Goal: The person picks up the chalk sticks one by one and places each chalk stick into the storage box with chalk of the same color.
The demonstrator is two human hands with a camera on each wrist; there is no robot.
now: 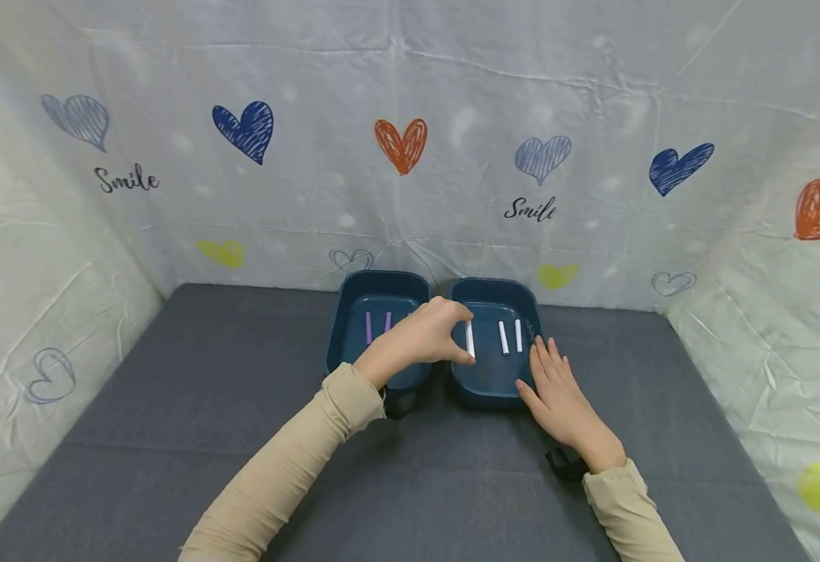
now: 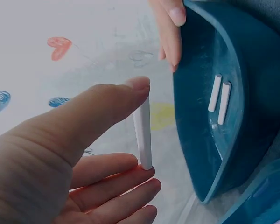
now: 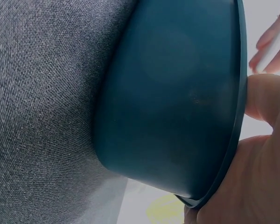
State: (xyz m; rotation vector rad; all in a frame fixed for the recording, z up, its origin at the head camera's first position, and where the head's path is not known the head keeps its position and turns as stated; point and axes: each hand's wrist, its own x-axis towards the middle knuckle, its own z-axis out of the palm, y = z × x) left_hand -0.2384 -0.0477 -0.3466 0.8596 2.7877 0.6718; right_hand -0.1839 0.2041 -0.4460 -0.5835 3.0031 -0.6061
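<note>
My left hand [image 1: 420, 334] pinches a white chalk stick [image 2: 143, 133] between thumb and fingertips, one end at the thumb and the other at a finger. In the head view it overlaps the right blue bin [image 1: 490, 384], and the left wrist view shows the stick above that bin's rim. Two more white chalk sticks [image 1: 504, 339] lie side by side on the bin's floor. My right hand [image 1: 563, 396] rests on the right bin's near right rim, fingers extended along it. The left wrist view shows some of its fingertips inside the wall.
A matching left blue bin [image 1: 382, 275] stands close beside the right one, with purple chalk sticks [image 1: 369, 328] inside, partly hidden behind my left hand. Both bins sit near the back of a table with a grey cloth [image 1: 452, 499]. A white curtain [image 1: 311, 203] printed with hearts rises behind.
</note>
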